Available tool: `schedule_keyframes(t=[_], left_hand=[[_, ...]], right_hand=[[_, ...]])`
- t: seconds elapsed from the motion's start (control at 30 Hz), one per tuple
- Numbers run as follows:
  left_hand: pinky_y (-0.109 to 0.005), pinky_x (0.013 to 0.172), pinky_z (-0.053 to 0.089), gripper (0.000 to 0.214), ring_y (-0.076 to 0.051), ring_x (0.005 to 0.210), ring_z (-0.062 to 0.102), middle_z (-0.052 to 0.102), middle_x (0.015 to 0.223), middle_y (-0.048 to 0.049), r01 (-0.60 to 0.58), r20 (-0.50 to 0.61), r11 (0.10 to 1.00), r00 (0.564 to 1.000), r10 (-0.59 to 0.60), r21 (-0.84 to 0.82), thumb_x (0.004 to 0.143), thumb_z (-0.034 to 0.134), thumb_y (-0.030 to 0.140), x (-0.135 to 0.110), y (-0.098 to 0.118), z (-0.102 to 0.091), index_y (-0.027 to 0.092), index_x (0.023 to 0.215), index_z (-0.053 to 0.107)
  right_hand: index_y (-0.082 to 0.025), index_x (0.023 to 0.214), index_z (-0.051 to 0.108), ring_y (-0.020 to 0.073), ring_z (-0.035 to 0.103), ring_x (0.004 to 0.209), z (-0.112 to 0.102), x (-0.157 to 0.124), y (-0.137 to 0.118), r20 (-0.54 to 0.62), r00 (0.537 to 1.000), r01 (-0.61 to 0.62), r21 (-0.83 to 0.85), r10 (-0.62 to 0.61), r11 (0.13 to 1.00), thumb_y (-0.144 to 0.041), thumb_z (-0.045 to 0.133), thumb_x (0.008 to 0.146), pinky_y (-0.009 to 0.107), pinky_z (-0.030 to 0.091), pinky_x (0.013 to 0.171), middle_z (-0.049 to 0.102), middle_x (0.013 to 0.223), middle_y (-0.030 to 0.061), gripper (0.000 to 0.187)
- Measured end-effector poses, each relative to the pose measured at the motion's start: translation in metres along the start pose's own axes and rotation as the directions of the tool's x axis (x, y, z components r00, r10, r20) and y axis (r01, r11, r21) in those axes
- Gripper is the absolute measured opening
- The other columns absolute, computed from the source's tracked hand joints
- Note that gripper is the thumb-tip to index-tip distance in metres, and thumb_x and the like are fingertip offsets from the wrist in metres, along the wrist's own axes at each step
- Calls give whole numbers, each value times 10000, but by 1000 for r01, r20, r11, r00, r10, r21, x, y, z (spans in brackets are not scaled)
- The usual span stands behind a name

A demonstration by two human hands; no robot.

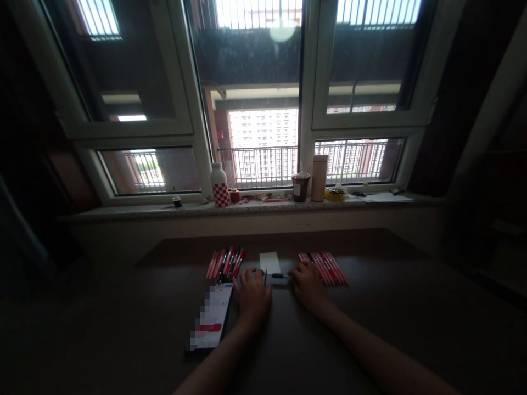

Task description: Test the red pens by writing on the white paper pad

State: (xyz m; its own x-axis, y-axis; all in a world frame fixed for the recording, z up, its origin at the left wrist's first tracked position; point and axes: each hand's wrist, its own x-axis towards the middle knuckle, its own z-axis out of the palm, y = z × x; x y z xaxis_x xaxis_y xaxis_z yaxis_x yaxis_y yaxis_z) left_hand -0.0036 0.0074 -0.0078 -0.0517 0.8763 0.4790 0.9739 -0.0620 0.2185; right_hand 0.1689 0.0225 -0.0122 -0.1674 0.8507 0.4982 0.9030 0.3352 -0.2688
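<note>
My left hand rests on the dark table, its fingers bent and somewhat apart. A thin dark pencil-like stick with a paler tip stands out between its index finger and thumb, pointing away from me. My right hand is closed round one end of a pen, whose black end points left; the rest is hidden by the fingers. Just beyond the hands lies a small pale paper square. Left of it is a row of red, pink and black pens. Another row of mostly pink and red pens lies partly behind my right hand.
A phone with a lit screen lies left of my left forearm. Along the windowsill stand a checkered bottle, a drink cup, a tall tan container and a yellow tape roll. The table's far edge runs below the sill.
</note>
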Motion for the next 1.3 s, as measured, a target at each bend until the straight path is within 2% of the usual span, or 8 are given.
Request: schedule_keyframes(t=[0.13,0.37,0.6,0.97,1.3], left_hand=[[-491,1049,219,340,-255,1174,409,526,1220,-71,-44,22,996,999,46,-81,826,544,329,1,-1,-3,288,1160,588],[-495,1046,237,215,-240,1178,420,530,1217,-46,-67,57,984,995,77,-164,822,576,304,2,0,-6,320,1016,666],[-512,1045,240,168,-240,1172,436,543,1203,-47,-59,56,987,996,68,-149,829,572,288,2,1,-8,304,960,677],[-491,1044,240,176,-233,1155,445,547,1189,-44,-31,45,990,998,37,-134,841,546,263,2,2,-10,283,966,668],[-519,1069,211,179,-235,1153,452,560,1181,-40,-11,13,995,1000,13,-102,844,548,270,1,0,-6,281,983,660]], right_hand=[[-262,986,695,227,429,1077,-2,0,-1,13,1000,23,0,-23,1000,-184,548,856,345,287,963,626,1002,40,212],[-264,982,701,226,430,1073,2,1,1,-9,997,79,54,-78,995,-171,555,850,353,290,968,625,973,35,218],[-271,983,702,229,439,1075,0,0,0,-5,997,72,52,-72,996,-166,570,843,357,298,962,625,979,38,220],[-238,980,710,248,435,1069,3,1,3,-9,999,49,84,-48,995,-143,555,844,365,313,942,631,976,62,227],[-235,981,707,255,436,1052,4,1,5,-37,999,10,53,-8,999,-101,535,831,369,298,929,631,980,75,265]])
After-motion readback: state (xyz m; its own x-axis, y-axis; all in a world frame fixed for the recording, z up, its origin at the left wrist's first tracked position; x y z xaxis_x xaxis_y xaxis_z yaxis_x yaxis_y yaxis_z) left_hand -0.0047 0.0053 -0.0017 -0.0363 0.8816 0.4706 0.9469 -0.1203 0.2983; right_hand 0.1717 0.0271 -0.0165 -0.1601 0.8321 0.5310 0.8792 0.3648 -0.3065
